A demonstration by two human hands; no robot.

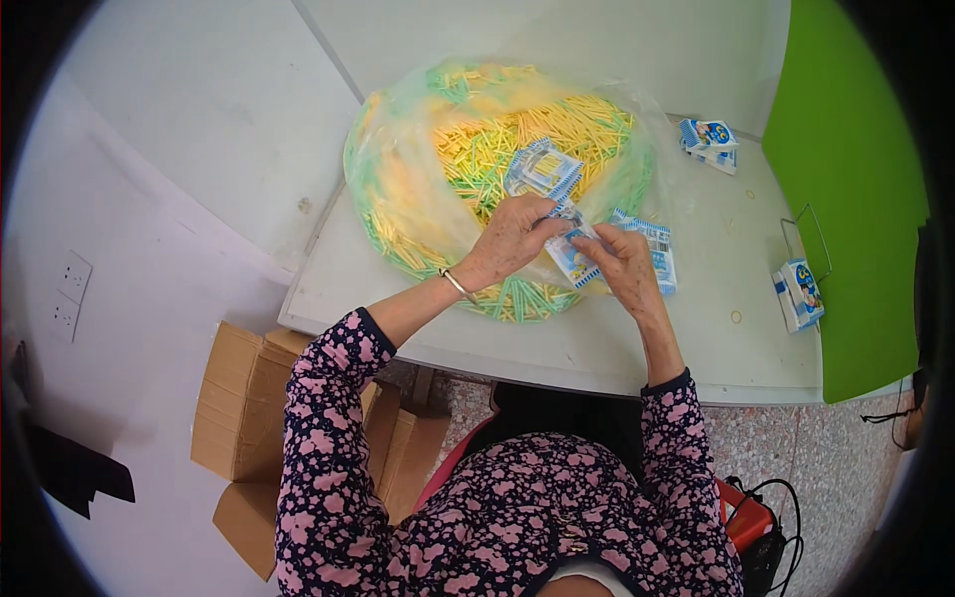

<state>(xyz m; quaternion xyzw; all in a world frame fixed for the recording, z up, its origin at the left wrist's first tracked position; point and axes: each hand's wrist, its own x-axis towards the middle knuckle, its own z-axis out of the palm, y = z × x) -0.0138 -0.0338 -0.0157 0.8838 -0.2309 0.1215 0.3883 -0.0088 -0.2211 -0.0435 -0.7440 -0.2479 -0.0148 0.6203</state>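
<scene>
White Table Beside Green Panel: Small Packet Pinched at Edge of Clear Bag

The bulky plastic bag gapes on the tabletop, full of yellow and green sticks. At its near right side, a person in floral sleeves holds the blue-and-white packet with both hands. The left hand, a bangle at its wrist, closes thumb and fingers on the upper end; the right hand grips the right side, its fingers bunched close together. (Whether the packet is open or sealed, this view cannot tell.) Loose packets lie on the sticks just beyond the left hand, and further packets rest on the table beside the right.

The danger looks to be in the grip: a hard, uneven pull by the 2 hands could split the thin film crookedly, and a tilt, if the packet is open, could spill its contents. A forearm brushing the soft bag could shift the heap, sending the loose packets sliding among the sticks or tipping sticks onto the table.
</scene>
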